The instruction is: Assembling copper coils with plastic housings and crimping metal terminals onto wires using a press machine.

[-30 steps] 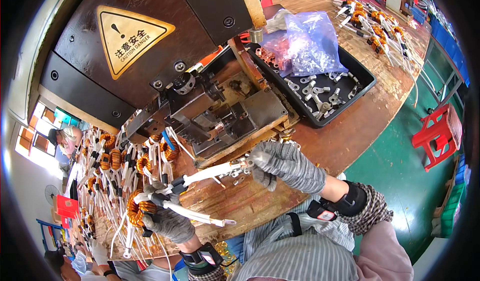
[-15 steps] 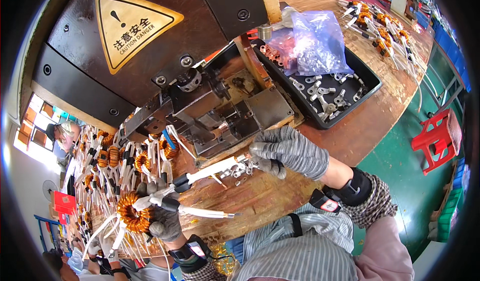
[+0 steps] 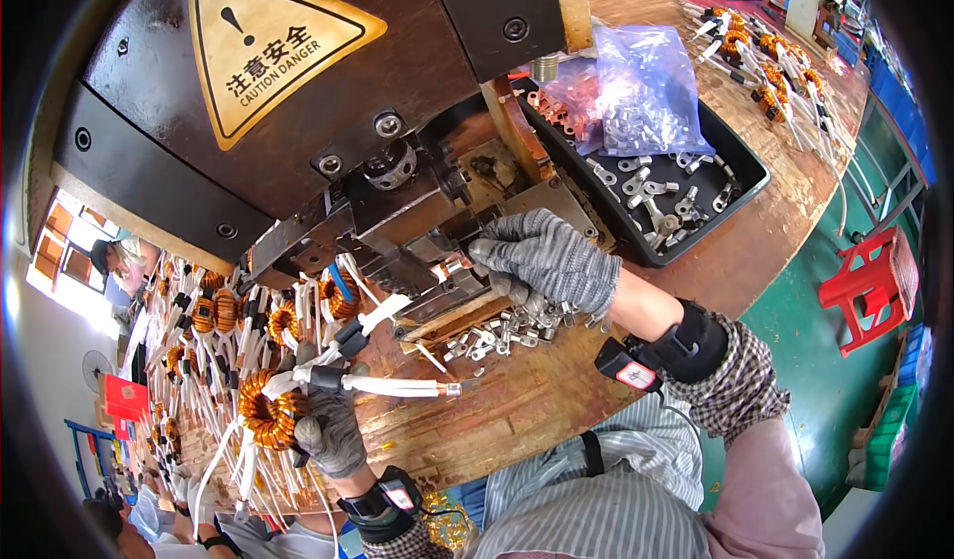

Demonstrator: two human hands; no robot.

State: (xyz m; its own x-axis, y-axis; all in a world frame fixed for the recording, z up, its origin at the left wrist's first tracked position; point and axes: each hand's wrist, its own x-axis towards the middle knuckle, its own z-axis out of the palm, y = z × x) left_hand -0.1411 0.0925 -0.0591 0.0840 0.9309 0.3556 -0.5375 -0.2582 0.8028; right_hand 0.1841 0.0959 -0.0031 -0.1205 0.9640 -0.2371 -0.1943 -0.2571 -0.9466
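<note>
My left hand, in a grey glove, is closed around a ring-shaped coil wound with copper wire. Two white-sleeved leads with black bands leave this coil. One lead points right and ends in bare copper; the other lead slants up toward the die of a press. At the die, my gloved right hand has its fingers pinched together beside a small shiny coppery piece. What sits between those fingertips is hidden.
Loose metal cable lugs lie in front of the press. A black tray holds more lugs and a clear bag. Many coils crowd the left; others lie at the far right. A red stool stands beyond the table.
My right hand has moved up and left from the lead's end to the press die. The slanted lead has shifted nearer the die; the coil has moved slightly. More loose lugs are now uncovered.
</note>
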